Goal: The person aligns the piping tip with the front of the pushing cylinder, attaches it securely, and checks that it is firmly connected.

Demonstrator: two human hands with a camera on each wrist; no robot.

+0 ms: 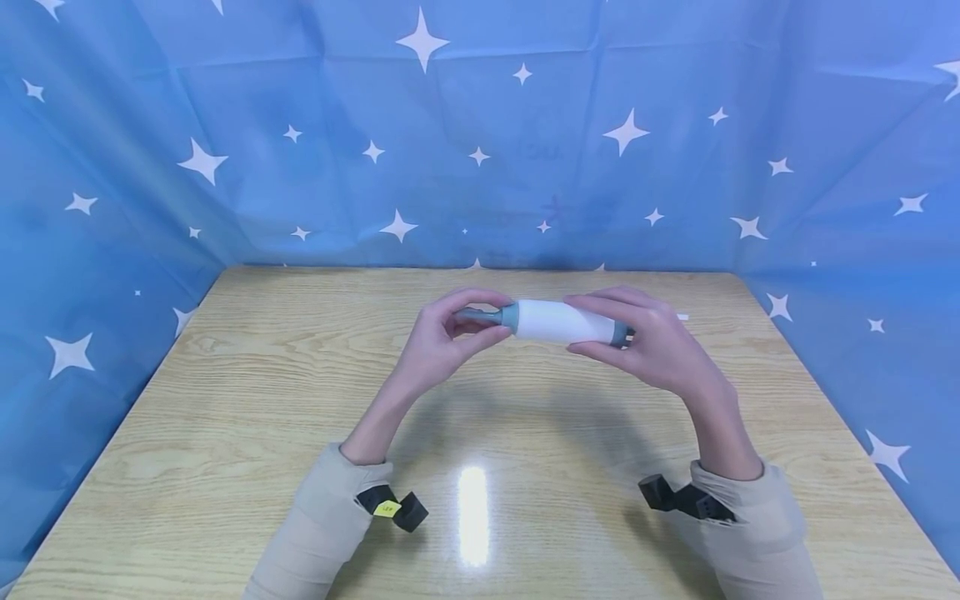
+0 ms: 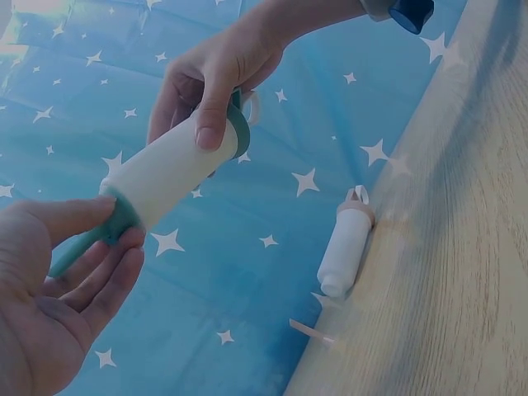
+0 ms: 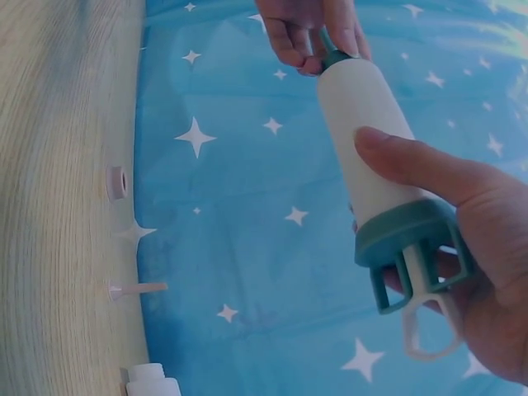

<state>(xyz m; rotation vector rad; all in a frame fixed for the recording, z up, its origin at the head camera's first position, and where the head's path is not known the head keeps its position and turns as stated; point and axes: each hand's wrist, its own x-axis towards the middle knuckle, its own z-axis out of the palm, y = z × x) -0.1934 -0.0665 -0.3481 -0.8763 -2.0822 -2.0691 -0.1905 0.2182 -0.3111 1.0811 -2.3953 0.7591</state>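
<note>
Above the wood-grain worktop (image 1: 247, 400), near its far edge, the right hand (image 1: 654, 337) grips a white plastic cylinder (image 1: 546, 321) while the left hand (image 1: 442, 333) pinches its tapered teal nozzle (image 1: 510, 317), which might slip if pinched weakly.

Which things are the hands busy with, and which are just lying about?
Part of the job:
white tube, gripped by the right hand
teal nozzle, pinched by the left hand
white ring handle

Seemingly just lying about:
another white tube with a pinkish collar
thin pinkish piece
pinkish ring
</note>
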